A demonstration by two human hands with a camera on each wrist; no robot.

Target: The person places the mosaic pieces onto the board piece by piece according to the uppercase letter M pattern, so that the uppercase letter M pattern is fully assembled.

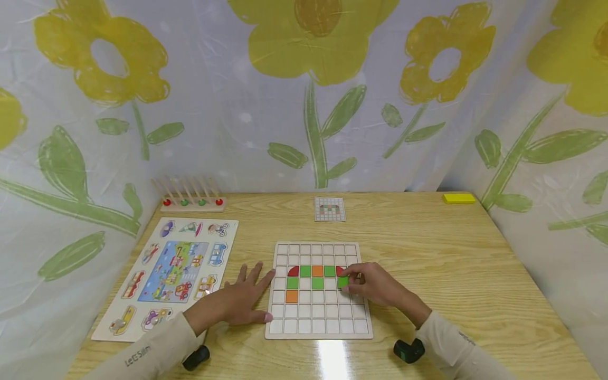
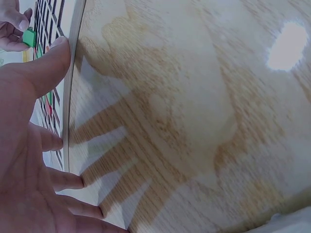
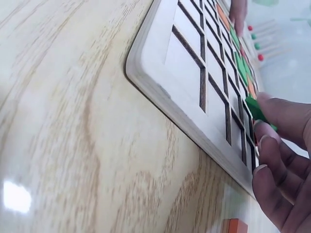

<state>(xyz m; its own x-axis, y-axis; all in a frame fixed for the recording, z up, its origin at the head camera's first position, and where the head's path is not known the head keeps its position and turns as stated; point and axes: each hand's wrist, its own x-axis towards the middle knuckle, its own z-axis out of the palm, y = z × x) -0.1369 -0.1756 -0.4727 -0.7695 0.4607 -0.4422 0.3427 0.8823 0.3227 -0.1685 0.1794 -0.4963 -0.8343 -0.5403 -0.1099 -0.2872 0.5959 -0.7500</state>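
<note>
A wooden grid board point(image 1: 318, 336) lies on the table with coloured tiles in some of its squares. Near its right side my right hand point(image 1: 375, 285) pinches a green square tile point(image 3: 260, 112) between thumb and fingers, tilted over the grid. Just above that tile is a red tile point(image 1: 339, 271), partly covered by the fingers. On the board's left, my left hand point(image 1: 242, 301) lies with fingers spread, thumb and a fingertip at the edge. Another red tile point(image 1: 293, 271), an orange tile point(image 1: 292, 296) and several green ones sit in the grid.
A small pattern card point(image 1: 330, 209) lies behind the board. To the left are a picture peg puzzle point(image 1: 228, 232) and a peg rack point(image 1: 192, 208) with beads. A yellow block point(image 1: 458, 199) lies back right. An orange block point(image 3: 237, 226) shows beneath the right hand.
</note>
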